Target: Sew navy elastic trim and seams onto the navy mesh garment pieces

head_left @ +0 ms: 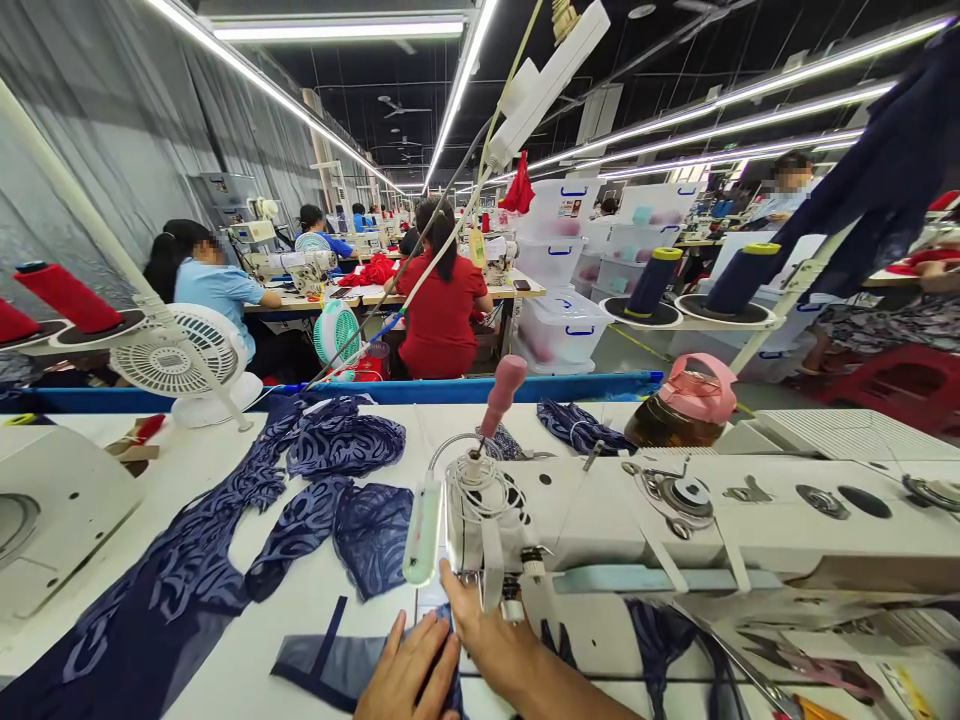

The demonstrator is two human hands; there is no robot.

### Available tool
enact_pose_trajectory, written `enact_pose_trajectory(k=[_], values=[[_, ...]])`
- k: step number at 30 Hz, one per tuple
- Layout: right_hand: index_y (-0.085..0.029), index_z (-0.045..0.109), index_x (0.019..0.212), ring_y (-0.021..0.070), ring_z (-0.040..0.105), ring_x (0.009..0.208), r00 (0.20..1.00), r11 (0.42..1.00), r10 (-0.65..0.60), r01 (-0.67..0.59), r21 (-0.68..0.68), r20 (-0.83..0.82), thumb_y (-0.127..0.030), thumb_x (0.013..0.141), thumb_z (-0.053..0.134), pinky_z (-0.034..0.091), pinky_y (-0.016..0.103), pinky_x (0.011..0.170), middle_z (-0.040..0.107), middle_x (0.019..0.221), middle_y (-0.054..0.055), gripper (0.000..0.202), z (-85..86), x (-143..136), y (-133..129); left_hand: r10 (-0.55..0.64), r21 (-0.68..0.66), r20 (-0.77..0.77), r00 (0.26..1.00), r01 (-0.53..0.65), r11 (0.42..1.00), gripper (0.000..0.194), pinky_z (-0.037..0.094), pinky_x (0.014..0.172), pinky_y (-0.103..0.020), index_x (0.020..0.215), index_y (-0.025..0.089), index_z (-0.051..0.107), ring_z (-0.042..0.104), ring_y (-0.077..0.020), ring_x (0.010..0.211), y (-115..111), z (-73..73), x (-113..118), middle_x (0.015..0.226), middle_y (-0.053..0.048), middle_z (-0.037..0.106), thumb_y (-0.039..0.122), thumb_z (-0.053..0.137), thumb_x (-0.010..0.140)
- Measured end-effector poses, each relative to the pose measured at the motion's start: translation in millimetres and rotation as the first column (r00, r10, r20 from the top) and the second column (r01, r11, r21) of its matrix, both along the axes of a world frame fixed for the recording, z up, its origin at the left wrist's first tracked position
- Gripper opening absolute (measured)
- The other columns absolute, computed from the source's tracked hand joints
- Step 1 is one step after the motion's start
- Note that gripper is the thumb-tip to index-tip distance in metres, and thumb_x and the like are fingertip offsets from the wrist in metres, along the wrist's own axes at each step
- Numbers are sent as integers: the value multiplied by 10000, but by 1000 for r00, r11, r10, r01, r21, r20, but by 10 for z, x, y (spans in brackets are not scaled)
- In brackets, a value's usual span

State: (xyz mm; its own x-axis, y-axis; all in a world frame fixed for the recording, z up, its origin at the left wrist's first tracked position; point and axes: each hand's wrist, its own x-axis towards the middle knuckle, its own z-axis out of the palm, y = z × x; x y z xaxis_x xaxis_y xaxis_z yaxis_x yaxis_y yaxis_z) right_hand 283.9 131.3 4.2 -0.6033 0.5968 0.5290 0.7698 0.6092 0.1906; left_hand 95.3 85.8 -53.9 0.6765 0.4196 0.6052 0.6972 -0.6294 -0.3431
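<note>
My left hand lies flat, fingers stretched out, on a navy fabric piece with a darker band. Just right of it, my right hand reaches under the head of a white sewing machine, beside the needle area. One of its digits points forward; the others are hidden behind the machine head, so its grip cannot be made out. A small pale-green lamp hangs by the needle. Navy patterned fabric cups and a long navy patterned strip lie on the table to the left.
A pink-handled screwdriver stands upright in the machine head. At the back are a pink-lidded jug, a white fan and navy thread cones. Pink-handled scissors lie at right. Co-workers sit ahead, near stacked plastic boxes.
</note>
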Motion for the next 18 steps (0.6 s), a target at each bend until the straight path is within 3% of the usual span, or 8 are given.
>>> enact_pose_trajectory(k=[3, 5, 8, 11, 13, 16, 18], values=[[-170, 537, 1010, 253, 536, 492, 1000, 1000, 22, -22, -14, 7, -40, 711, 552, 500, 338, 551, 613, 811, 78, 327, 81, 22, -28, 0, 1, 26, 1000, 0, 1000, 455, 61, 1234, -492, 1273, 123, 624, 481, -220, 1313, 19, 24, 18, 1343, -98, 571, 451, 481, 992], [-179, 498, 1016, 265, 579, 566, 998, 995, 58, -58, -83, -2, -37, 701, 542, 484, 343, 598, 615, 838, 69, 349, 163, 159, -89, -4, -20, 46, 999, 5, 1000, 445, 48, 1235, -485, 1269, 126, 618, 476, -212, 1314, 24, 63, 60, 1338, -86, 578, 445, 465, 998], [-174, 461, 1080, 268, 597, 618, 995, 974, 75, -88, -207, -71, 1, 848, 372, 368, 350, 532, 566, 763, 55, 303, 209, 453, -174, 13, -105, 99, 995, -2, 994, 381, 107, 1239, -462, 1274, 131, 594, 483, -203, 1306, 31, 161, 158, 1329, -75, 586, 344, 486, 977], [-174, 450, 1052, 253, 556, 585, 983, 977, 62, -96, -192, -175, -66, 1054, 180, 300, 358, 518, 514, 737, 32, 291, 135, 683, -212, 25, -165, 119, 993, -5, 986, 403, 307, 1188, -427, 1290, 117, 561, 517, -204, 1268, 48, 297, 249, 1305, -90, 598, 204, 512, 899], [-155, 460, 1075, 238, 548, 611, 975, 979, 65, -104, -174, -213, -162, 1154, 146, 306, 348, 536, 506, 759, 28, 323, 73, 749, -221, 38, -180, 101, 994, -19, 983, 469, 453, 1078, -438, 1289, 102, 549, 551, -223, 1224, 61, 381, 287, 1291, -96, 604, 124, 493, 825], [-131, 483, 1103, 218, 544, 644, 964, 983, 86, -122, -134, -251, -201, 1201, 165, 321, 334, 553, 501, 789, 29, 341, 28, 754, -227, 68, -216, 88, 994, -48, 975, 557, 547, 930, -487, 1302, 83, 526, 567, -257, 1204, 77, 448, 327, 1304, -109, 591, 84, 470, 748], [-122, 494, 1112, 213, 540, 640, 949, 987, 97, -131, -95, -301, -206, 1208, 184, 332, 333, 558, 498, 787, 28, 335, 22, 745, -231, 78, -255, 104, 991, -49, 966, 568, 544, 929, -505, 1326, 79, 500, 564, -255, 1216, 86, 443, 354, 1304, -127, 585, 85, 481, 758]])
